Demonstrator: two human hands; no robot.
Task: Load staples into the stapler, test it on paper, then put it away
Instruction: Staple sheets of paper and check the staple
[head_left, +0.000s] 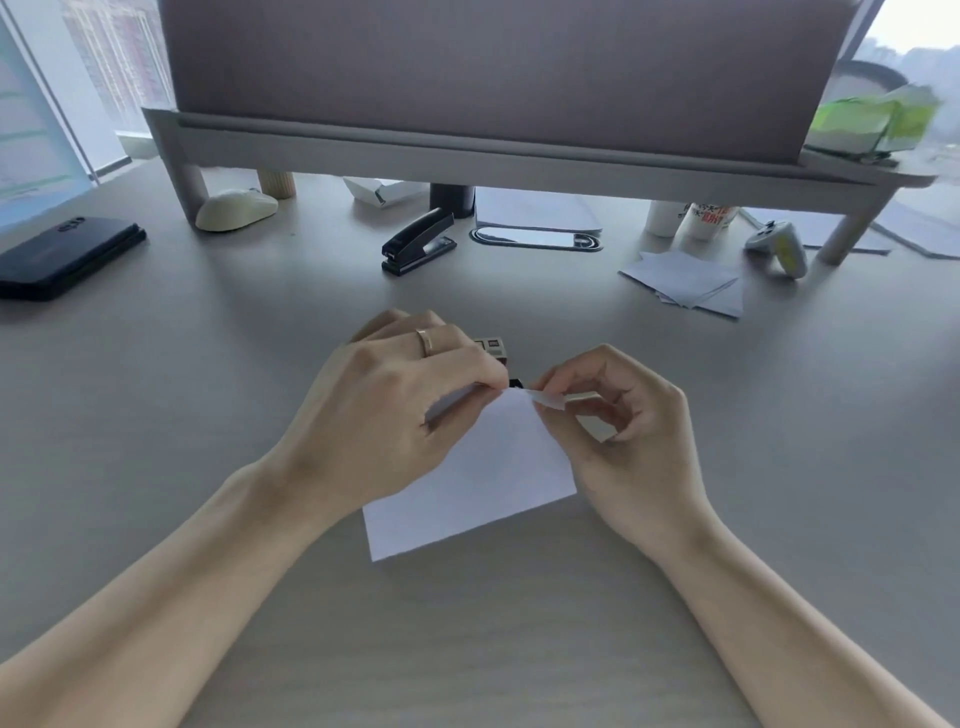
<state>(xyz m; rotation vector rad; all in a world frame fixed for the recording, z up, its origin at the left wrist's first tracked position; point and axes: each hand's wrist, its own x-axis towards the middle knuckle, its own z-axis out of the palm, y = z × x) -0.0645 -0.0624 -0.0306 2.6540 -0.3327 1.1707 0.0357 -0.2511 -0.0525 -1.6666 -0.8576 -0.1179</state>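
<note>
A white sheet of paper (478, 478) lies on the grey desk in front of me, its far corner lifted. My left hand (395, 410), with a ring on one finger, pinches the paper's upper edge. My right hand (618, 415) pinches the folded top corner from the other side. Just behind my fingers sits a small staple box (493, 349), partly hidden by my left hand. The black stapler (418, 241) stands closed farther back, under the front of the monitor shelf, well away from both hands.
A monitor riser (467, 150) spans the back of the desk. A dark phone (62, 257) lies at the left, a white mouse (236, 209) by the riser's leg. Loose paper sheets (685, 283), cups (701, 218) and a game controller (779, 247) sit at the right.
</note>
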